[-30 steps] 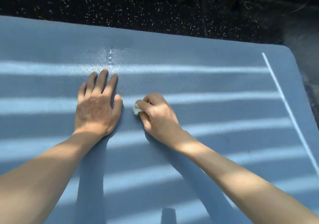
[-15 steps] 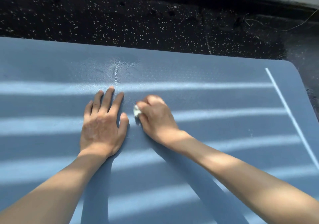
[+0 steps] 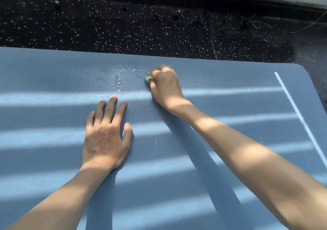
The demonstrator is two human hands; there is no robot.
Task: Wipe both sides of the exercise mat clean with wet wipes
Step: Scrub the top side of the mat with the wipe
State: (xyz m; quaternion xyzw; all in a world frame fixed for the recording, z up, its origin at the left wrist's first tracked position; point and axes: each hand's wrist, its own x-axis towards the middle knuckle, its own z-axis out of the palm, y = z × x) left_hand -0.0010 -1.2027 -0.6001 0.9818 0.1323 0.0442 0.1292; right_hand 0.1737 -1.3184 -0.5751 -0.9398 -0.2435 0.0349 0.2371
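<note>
A blue exercise mat (image 3: 230,159), striped with sunlight, lies over the black speckled floor (image 3: 141,31). Nearest, the left hand (image 3: 106,141) rests flat on the mat, fingers straight and spread. Farther on, the right hand (image 3: 165,86) is curled round a crumpled wet wipe (image 3: 148,77), pressing it to the mat near the far edge, just beside a shiny damp streak (image 3: 120,81).

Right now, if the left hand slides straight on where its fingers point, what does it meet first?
Probably the whitish streak on the mat, just beyond the fingertips of the left hand; then the mat's far edge. The right hand with the wipe is off that line.
</note>
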